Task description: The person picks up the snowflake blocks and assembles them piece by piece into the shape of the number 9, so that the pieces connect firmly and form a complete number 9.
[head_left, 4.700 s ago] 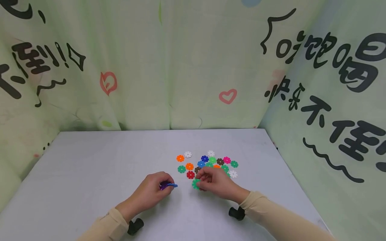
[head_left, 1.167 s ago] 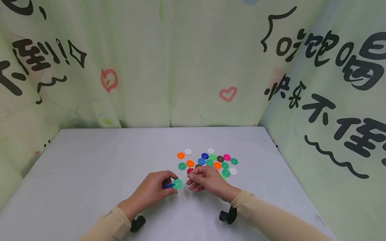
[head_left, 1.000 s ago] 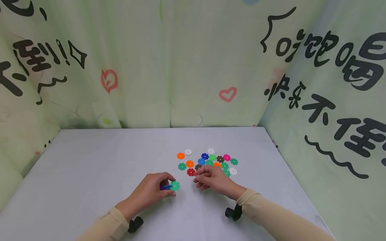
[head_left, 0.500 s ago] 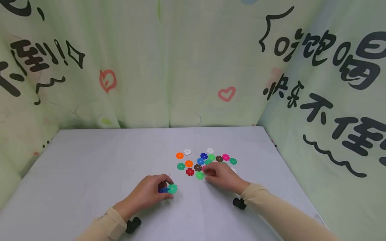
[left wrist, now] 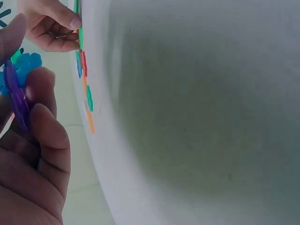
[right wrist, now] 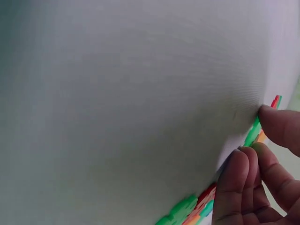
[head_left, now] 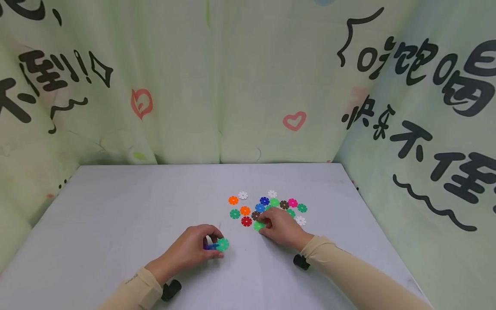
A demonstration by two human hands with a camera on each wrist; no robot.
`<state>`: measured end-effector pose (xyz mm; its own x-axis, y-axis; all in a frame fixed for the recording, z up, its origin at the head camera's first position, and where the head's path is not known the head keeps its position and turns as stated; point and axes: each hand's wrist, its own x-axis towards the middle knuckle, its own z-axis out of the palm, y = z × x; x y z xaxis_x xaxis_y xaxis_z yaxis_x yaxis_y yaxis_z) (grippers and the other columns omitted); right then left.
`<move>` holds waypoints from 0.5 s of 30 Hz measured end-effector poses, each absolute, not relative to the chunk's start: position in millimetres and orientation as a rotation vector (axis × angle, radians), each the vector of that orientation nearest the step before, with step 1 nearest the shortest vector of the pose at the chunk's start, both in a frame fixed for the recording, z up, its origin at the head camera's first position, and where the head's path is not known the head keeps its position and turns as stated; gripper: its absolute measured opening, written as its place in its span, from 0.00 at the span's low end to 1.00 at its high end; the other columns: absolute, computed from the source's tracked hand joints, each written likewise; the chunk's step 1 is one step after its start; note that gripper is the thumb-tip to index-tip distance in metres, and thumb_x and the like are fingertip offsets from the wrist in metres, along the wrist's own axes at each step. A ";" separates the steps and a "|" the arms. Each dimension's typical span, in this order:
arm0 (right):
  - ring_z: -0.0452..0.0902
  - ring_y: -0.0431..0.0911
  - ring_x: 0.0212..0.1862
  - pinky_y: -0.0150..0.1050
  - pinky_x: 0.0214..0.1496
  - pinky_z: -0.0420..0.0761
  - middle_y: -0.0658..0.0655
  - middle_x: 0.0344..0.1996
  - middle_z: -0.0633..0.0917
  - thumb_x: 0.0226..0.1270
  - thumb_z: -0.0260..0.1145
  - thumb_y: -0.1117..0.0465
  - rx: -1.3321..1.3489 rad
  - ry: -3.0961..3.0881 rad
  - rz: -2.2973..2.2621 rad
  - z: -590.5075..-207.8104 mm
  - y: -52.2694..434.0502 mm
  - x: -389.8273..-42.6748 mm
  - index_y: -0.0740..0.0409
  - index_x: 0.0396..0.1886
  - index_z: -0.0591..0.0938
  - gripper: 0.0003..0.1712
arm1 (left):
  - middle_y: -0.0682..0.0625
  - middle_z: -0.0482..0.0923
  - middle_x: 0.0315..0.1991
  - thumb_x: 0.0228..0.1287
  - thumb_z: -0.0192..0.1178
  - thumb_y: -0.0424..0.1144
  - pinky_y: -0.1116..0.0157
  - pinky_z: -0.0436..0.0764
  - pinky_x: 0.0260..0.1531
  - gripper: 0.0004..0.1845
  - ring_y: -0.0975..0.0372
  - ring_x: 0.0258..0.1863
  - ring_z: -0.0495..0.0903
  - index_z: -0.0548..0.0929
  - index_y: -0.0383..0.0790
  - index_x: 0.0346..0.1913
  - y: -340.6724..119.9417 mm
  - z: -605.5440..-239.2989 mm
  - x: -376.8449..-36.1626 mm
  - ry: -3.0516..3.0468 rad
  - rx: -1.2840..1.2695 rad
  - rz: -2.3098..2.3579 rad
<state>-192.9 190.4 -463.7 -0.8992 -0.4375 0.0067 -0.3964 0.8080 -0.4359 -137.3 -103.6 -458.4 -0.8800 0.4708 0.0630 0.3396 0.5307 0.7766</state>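
My left hand (head_left: 190, 245) pinches several interlocking snowflake discs joined together. A green disc (head_left: 222, 244) faces outward at its fingertips, with a blue disc (left wrist: 29, 68) and a purple disc (left wrist: 18, 93) behind it. To the right, my right hand (head_left: 284, 228) reaches down at the near edge of a spread of discs. Its thumb and fingertips are on opposite edges of a light green disc (head_left: 258, 226), which lies by the table surface. The palm and fingers cover some discs in the head view. Nearest to that disc on the left are a red disc (head_left: 246, 221) and a brown disc (head_left: 255, 215).
Flat on the white table (head_left: 116, 206) lie loose discs, among them an orange disc (head_left: 233, 200), a white disc (head_left: 300, 220) and a pink disc (head_left: 292, 203). A printed curtain (head_left: 186, 86) closes off the back and sides.
The green disc that my right hand held has joined the pieces in my left hand. My right hand has gone back to the spread and now pinches a light green disc there.
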 end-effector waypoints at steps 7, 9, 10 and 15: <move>0.72 0.41 0.34 0.34 0.36 0.78 0.46 0.32 0.78 0.57 0.76 0.63 -0.640 2.871 -0.674 -461.3 189.6 -192.5 0.56 0.42 0.85 0.13 | 0.62 0.80 0.33 0.51 0.78 0.42 0.67 0.78 0.32 0.19 0.65 0.29 0.77 0.82 0.50 0.45 -104.8 -459.4 -135.8 2.600 0.682 1.273; 0.73 0.41 0.34 0.34 0.36 0.78 0.46 0.32 0.78 0.57 0.76 0.64 -0.641 2.869 -0.685 -461.1 190.2 -192.3 0.56 0.42 0.85 0.13 | 0.63 0.79 0.30 0.51 0.78 0.42 0.67 0.78 0.31 0.19 0.65 0.28 0.76 0.82 0.51 0.45 -105.6 -459.5 -135.8 2.605 0.677 1.273; 0.73 0.41 0.34 0.34 0.36 0.78 0.46 0.32 0.78 0.57 0.76 0.64 -0.644 2.866 -0.690 -461.3 190.6 -192.5 0.56 0.42 0.85 0.13 | 0.63 0.78 0.29 0.51 0.78 0.42 0.67 0.78 0.31 0.19 0.65 0.28 0.76 0.82 0.51 0.45 -105.9 -459.6 -135.9 2.603 0.675 1.276; 0.73 0.40 0.34 0.34 0.37 0.78 0.46 0.31 0.79 0.57 0.76 0.65 -0.658 2.845 -0.723 -461.7 192.7 -193.7 0.56 0.43 0.86 0.13 | 0.63 0.78 0.28 0.51 0.79 0.42 0.67 0.77 0.30 0.19 0.65 0.27 0.76 0.82 0.50 0.45 -107.2 -460.2 -136.5 2.592 0.681 1.294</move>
